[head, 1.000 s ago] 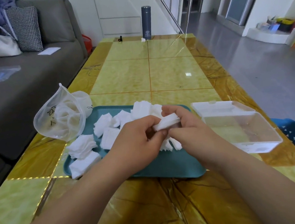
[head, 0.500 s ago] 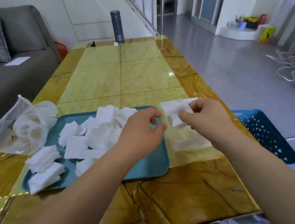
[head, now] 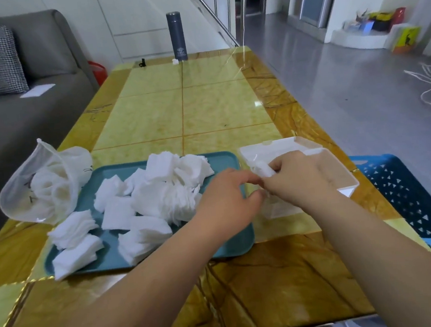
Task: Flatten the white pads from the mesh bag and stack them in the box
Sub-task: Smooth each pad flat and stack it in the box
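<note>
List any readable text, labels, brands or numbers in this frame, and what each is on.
No text is legible here.
Dark flask: pale emblem and print near its base, too small to read.
Mesh bag: dark marks on the fabric, unreadable.
Clear box: faint printed label seen through it, blurred.
Yellow carton on the floor: dark graphic, no words readable.

Obscured: box (head: 298, 144), near wall behind right hand (head: 298, 181); pad (head: 263, 171), largely covered by right fingers (head: 280, 162), shape unclear; basket (head: 404, 193), partly behind counter (head: 204, 107). Unidentifiable, too small: white item (head: 174, 61), black item (head: 143, 62) beside flask (head: 176, 36). Cropped: sofa (head: 23, 122), left edge.
</note>
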{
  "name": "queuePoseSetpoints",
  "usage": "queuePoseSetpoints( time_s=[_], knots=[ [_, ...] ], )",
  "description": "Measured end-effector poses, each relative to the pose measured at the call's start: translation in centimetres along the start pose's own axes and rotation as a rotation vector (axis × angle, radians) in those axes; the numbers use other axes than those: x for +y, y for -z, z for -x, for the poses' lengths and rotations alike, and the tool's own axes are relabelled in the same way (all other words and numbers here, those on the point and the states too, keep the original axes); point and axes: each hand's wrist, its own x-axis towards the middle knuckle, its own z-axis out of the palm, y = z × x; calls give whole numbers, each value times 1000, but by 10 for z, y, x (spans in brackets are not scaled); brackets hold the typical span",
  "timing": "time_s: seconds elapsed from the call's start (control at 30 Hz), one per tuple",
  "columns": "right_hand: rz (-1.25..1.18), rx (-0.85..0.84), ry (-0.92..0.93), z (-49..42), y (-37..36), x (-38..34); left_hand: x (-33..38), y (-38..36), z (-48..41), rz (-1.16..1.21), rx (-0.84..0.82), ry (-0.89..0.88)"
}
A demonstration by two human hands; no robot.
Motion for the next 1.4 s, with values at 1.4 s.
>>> queuePoseSetpoints(
  time_s=[1.4],
  knots=[
    [201, -351, 325, 53, -45, -62, -50, 79, 46, -294, 69, 168]
  ],
)
